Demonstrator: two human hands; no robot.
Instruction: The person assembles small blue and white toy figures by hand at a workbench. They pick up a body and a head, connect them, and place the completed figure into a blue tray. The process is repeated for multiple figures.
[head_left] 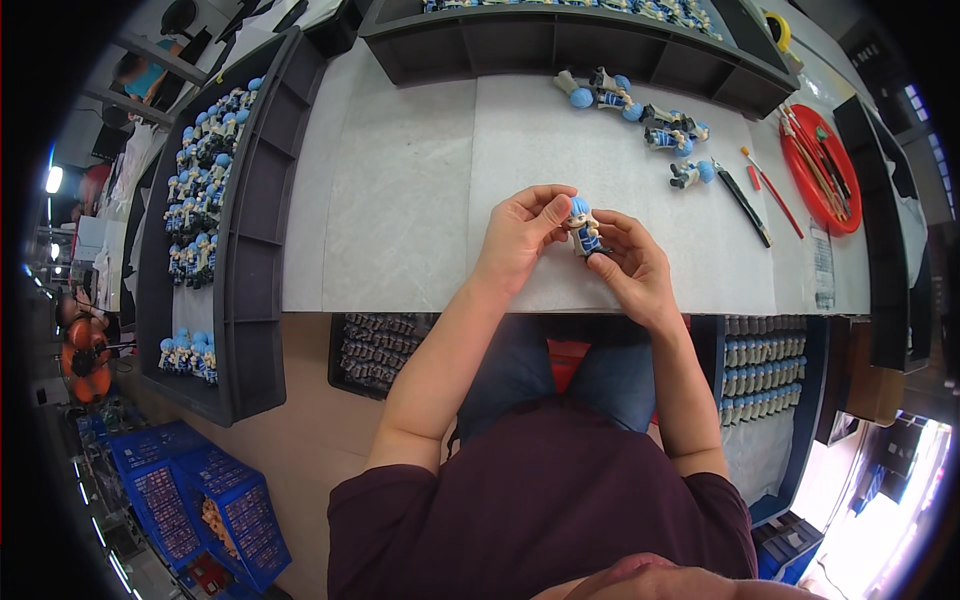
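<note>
A small blue-haired figurine [582,228] is held upright over the near edge of the white table [420,200]. My left hand [520,235] pinches its head from the left with fingertips curled. My right hand [630,265] grips its body and legs from the right. Both hands touch the figurine at once.
Several finished figurines [650,120] lie at the back right of the table. A red round tray [822,165] holds brushes, and a black tool [745,205] lies beside it. A dark tray [215,180] on the left carries rows of figurines. Trays of parts [765,370] sit under the table.
</note>
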